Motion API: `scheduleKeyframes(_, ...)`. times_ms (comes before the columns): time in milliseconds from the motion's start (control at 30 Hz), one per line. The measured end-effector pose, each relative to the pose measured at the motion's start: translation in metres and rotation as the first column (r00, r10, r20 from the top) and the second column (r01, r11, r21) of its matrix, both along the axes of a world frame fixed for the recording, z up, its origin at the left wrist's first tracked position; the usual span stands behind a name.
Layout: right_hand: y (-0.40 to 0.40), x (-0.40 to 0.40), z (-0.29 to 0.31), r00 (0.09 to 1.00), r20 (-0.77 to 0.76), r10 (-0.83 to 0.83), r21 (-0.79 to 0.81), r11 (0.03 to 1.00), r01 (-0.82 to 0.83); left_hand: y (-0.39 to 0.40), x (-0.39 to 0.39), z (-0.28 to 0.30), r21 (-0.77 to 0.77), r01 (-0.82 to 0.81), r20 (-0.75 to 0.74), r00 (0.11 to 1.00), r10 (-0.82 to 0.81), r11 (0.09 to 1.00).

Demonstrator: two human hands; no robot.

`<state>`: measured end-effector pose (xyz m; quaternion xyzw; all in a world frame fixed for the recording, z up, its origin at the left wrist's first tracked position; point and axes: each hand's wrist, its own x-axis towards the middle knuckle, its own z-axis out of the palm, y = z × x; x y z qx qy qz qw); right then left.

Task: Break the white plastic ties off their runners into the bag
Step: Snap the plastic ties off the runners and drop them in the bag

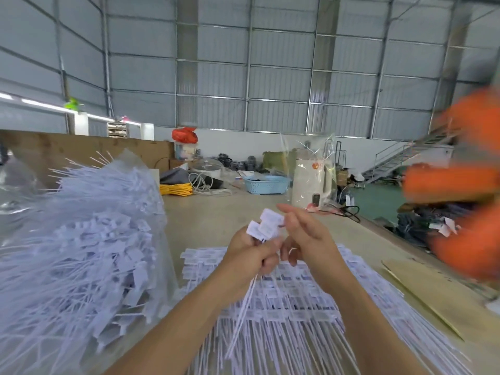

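- A small bunch of white plastic ties [266, 228] is gripped in the left hand [250, 255], fingers curled round the thin stems, with the flat rectangular tag heads fanned out above the fist and the long tails hanging down below it.
- The right hand [305, 234] is held just beside the tag heads, its fingers loosely bent; a head appears to be pinched at the fingertips, though the contact is hidden and cannot be told for certain.
- Beneath both forearms, ties on their runners [297, 301] are spread in overlapping rows, the printed tags lined up like shingles and the slender tails pointing towards the viewer.
- To the left, a clear, crinkled plastic bag [151, 185] is heaped with loose ties [81, 253], stiff tails bristling out at the top.
- The work is carried on a smooth, pale tabletop [216, 209]; a flat sheet of brown cardboard [433, 290] lies at its right edge.
- Farther back, a light-blue perforated basket [266, 184], a yellow coil [176, 189] and a cream-coloured appliance in clear wrapping [311, 182] are seen.
- Blurred orange shapes [460, 182] fill the right edge.
- The room is a warehouse walled in grey corrugated metal panels [270, 63], with a metal staircase [400, 158] at the right.
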<state>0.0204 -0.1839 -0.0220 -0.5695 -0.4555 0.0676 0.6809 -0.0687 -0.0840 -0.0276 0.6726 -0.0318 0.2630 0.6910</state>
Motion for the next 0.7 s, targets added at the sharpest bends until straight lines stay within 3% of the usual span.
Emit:
scheduleKeyframes(100, 0.000, 0.005, -0.001, 0.988, -0.063, -0.141, 0.017, 0.990, 0.143, -0.008, -0.009, 0.035, -0.056, -0.102, 0.188, 0.976, 0.111, 0.993)
scheduleKeyframes(200, 0.001, 0.009, -0.006, 0.976, -0.043, -0.212, -0.018, 0.977, 0.211, -0.008, -0.036, 0.081, -0.126, -0.153, 0.414, 0.890, 0.192, 0.980)
scheduleKeyframes(300, 0.005, 0.008, -0.011, 0.977, 0.041, -0.207, -0.079, 0.975, 0.210, 0.012, -0.075, 0.111, -0.031, -0.331, 0.490, 0.817, 0.303, 0.943)
scheduleKeyframes(367, 0.008, 0.008, -0.014, 0.974, 0.084, -0.212, -0.120, 0.968, 0.221, 0.041, -0.101, 0.115, 0.185, -0.562, 0.428, 0.785, 0.449, 0.807)
scheduleKeyframes(433, 0.011, 0.009, -0.016, 0.972, 0.106, -0.211, -0.153, 0.962, 0.226, 0.078, -0.123, 0.108, 0.469, -0.671, 0.322, 0.736, 0.596, 0.574)
scheduleKeyframes(500, 0.014, 0.009, -0.018, 0.969, 0.128, -0.210, -0.175, 0.957, 0.230, 0.120, -0.141, 0.090, 0.748, -0.571, 0.149, 0.639, 0.754, 0.337)
scheduleKeyframes(567, 0.015, 0.008, -0.019, 0.969, 0.141, -0.204, -0.193, 0.954, 0.229, 0.161, -0.152, 0.067, 0.912, -0.368, 0.033, 0.504, 0.863, 0.180)
scheduleKeyframes(700, 0.018, 0.007, -0.021, 0.975, 0.142, -0.173, -0.222, 0.954, 0.202, 0.203, -0.146, 0.025, 0.989, -0.103, -0.050, 0.432, 0.901, 0.105)
